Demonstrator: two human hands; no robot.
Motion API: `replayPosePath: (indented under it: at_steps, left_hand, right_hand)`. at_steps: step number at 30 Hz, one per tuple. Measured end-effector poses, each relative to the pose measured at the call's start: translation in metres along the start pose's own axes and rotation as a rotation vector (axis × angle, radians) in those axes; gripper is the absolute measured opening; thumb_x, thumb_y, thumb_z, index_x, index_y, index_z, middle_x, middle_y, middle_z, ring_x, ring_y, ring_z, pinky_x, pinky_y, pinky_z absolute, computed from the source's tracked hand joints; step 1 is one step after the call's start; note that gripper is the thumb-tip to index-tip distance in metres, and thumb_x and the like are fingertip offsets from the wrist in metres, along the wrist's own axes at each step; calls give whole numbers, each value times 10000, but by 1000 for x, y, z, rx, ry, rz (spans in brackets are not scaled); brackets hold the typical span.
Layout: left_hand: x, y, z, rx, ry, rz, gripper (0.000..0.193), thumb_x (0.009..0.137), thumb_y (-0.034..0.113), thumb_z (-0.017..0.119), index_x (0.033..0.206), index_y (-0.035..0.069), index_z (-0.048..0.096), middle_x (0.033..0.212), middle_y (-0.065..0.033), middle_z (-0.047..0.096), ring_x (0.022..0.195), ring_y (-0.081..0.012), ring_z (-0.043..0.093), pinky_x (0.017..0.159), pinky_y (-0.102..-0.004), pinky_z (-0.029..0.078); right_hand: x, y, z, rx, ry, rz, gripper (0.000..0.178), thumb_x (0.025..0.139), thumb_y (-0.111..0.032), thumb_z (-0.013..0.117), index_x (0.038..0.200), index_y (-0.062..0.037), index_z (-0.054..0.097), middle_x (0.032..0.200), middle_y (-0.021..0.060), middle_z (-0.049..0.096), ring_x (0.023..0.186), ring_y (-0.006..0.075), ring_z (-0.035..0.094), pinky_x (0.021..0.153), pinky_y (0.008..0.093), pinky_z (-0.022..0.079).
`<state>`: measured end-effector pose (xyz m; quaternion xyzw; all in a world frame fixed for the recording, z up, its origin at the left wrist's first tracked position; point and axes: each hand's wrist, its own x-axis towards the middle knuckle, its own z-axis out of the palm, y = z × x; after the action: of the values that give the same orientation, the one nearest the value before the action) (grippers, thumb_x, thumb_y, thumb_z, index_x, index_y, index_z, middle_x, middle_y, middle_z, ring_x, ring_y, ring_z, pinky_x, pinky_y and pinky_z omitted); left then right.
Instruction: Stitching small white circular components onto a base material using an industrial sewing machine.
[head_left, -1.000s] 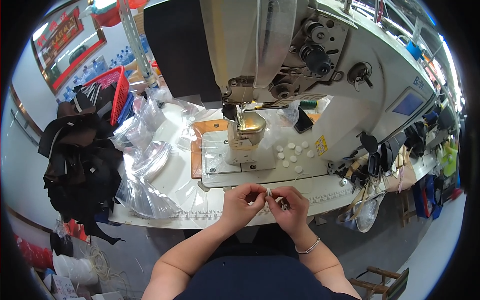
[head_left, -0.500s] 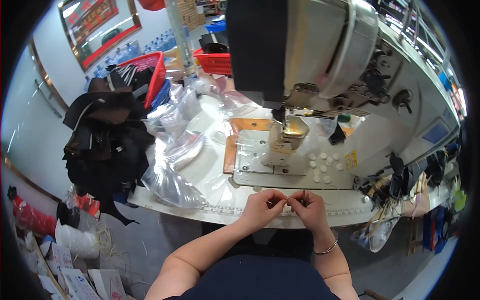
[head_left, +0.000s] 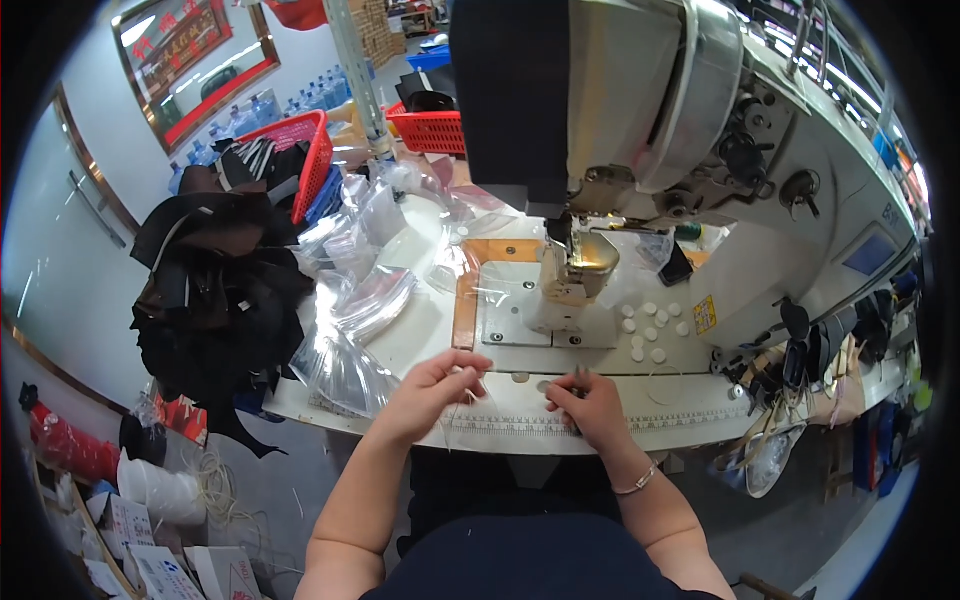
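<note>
Above the table's front edge, my left hand (head_left: 432,393) has its fingers bent and the thumb close to them. A thin, pale, strand-like thing shows by its fingertips; what it is I cannot make out. To its right, my right hand (head_left: 598,408) is closed, and a small dark pointed tool (head_left: 582,374) sticks up from its fingers. Both hands are over the measuring tape strip (head_left: 520,426) along the table edge, and they are apart. Beyond them stands a post-bed sewing machine (head_left: 650,100), its metal post (head_left: 560,290) rising from a plate.
Several white round discs (head_left: 658,356) lie right of the post. Clear plastic sheets (head_left: 345,370) and a heap of black pieces (head_left: 215,300) are at the left. Red baskets (head_left: 318,165) stand behind. Strap-like pieces (head_left: 800,350) hang at the right.
My hands were together at the fingertips and have come apart. The left moved left, the right slightly down and left. The dark tool stays in my right hand.
</note>
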<state>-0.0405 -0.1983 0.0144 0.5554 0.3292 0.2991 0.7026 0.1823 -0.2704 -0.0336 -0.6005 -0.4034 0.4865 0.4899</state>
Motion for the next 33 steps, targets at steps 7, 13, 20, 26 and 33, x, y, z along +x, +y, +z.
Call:
replayPosePath:
  at_steps: [7, 13, 20, 26, 33]
  left_hand:
    - [-17, -36, 40, -203, 90, 30, 226, 869, 86, 544, 1078, 2, 569, 940, -44, 554, 771, -101, 561, 677, -230, 457]
    - [-14, -48, 47, -88, 181, 171, 173, 875, 96, 543, 1012, 1, 588, 994, -48, 560, 779, -112, 569, 690, -244, 467]
    - [-10, -52, 41, -226, 148, 50, 152, 838, 74, 593, 968, -1, 615, 868, -52, 617, 758, -101, 552, 683, -229, 460]
    - [-11, -54, 47, -124, 192, 106, 151, 823, 51, 597, 957, -16, 615, 881, -57, 605, 765, -113, 553, 696, -238, 462]
    - [-16, -56, 46, -170, 155, 53, 187, 835, 61, 587, 1000, -25, 599, 902, -79, 619, 797, -127, 590, 740, -250, 487]
  right_hand:
    - [-3, -13, 32, 454, -217, 204, 188, 768, -162, 691, 832, -11, 600, 716, 46, 594, 551, 70, 511, 448, 183, 355]
    - [-9, -2, 27, 510, -243, 239, 179, 784, -162, 674, 837, -6, 603, 698, 44, 583, 528, 63, 472, 452, 176, 341]
    - [-8, -10, 16, 397, -337, 184, 191, 801, -154, 648, 898, 9, 620, 764, 63, 625, 623, 80, 544, 483, 178, 368]
    - [-14, -18, 17, 176, -266, 38, 127, 789, -103, 649, 849, 9, 633, 755, 56, 641, 620, 72, 550, 522, 179, 405]
    - [-16, -16, 17, 132, -221, -11, 142, 793, -110, 660, 856, 15, 634, 742, 21, 629, 661, 50, 545, 618, 191, 442]
